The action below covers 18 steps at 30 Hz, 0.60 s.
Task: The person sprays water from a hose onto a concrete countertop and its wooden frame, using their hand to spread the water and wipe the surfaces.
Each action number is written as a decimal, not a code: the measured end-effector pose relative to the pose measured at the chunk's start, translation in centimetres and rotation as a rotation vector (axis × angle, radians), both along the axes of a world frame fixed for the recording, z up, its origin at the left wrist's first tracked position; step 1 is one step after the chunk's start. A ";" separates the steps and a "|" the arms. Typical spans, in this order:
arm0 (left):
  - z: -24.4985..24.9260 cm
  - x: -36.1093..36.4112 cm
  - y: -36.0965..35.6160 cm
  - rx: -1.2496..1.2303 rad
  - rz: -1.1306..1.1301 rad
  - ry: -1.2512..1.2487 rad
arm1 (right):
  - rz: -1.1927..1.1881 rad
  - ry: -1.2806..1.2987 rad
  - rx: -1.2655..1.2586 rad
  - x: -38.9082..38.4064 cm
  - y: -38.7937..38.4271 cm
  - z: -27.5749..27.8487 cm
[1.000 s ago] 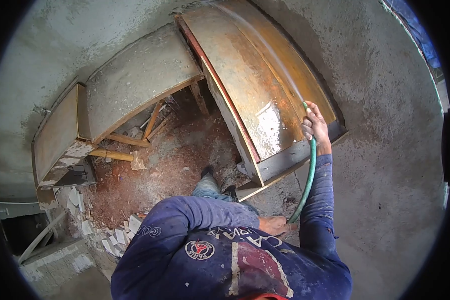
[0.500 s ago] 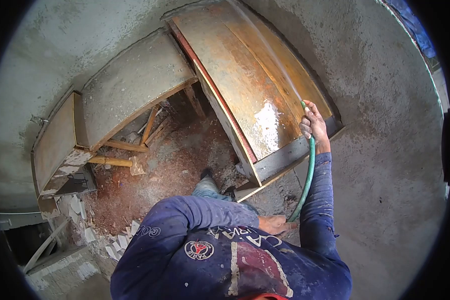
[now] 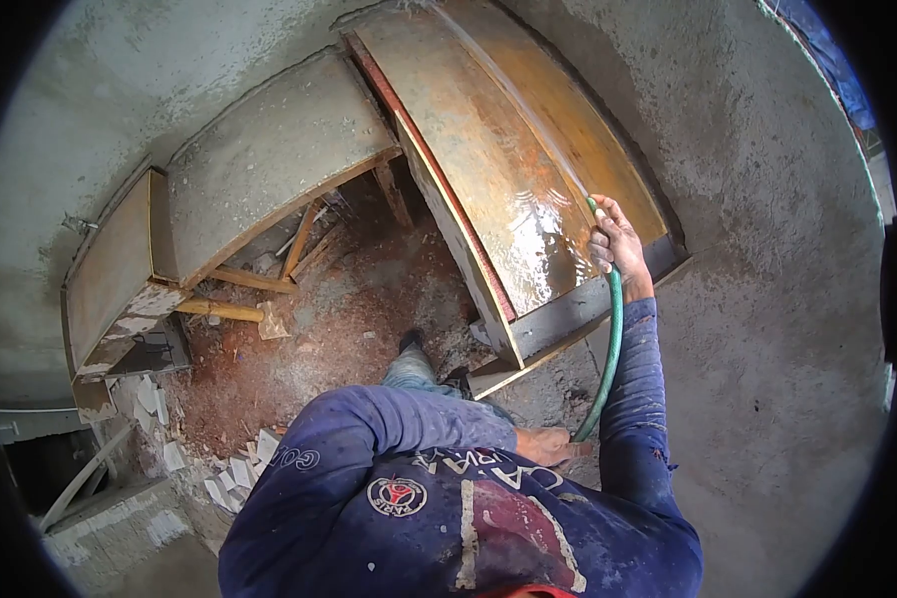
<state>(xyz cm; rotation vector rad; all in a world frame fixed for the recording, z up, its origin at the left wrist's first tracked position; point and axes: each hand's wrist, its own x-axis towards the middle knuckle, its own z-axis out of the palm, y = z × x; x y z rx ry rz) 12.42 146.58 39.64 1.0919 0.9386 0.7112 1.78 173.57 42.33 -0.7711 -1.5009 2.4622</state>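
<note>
My right hand (image 3: 618, 249) is wrapped round the green hose (image 3: 611, 349) close to its end. A jet of water leaves the hose and runs up along the wet wooden panel (image 3: 468, 130), where a puddle shines near the lower edge. My left hand (image 3: 550, 447) lies low in front of my body, beside the lower part of the hose; its fingers look stretched out, and the hose passes by their tips.
Left of the panel are a grey curved slab (image 3: 279, 125) and a box-like step (image 3: 120, 284). Wooden struts (image 3: 254, 280) stand beneath. White broken pieces (image 3: 234, 478) lie on the reddish floor (image 3: 299, 369). A curved concrete wall (image 3: 767, 249) rises at the right.
My right hand has shifted slightly left with the hose end, and the water jet has moved left with it. Ripples now show in the puddle. The left hand has barely moved.
</note>
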 end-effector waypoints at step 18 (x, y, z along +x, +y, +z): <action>-0.9 0.2 -0.7 -0.040 0.022 -0.055 | -0.039 0.045 0.087 -0.3 -0.6 -0.1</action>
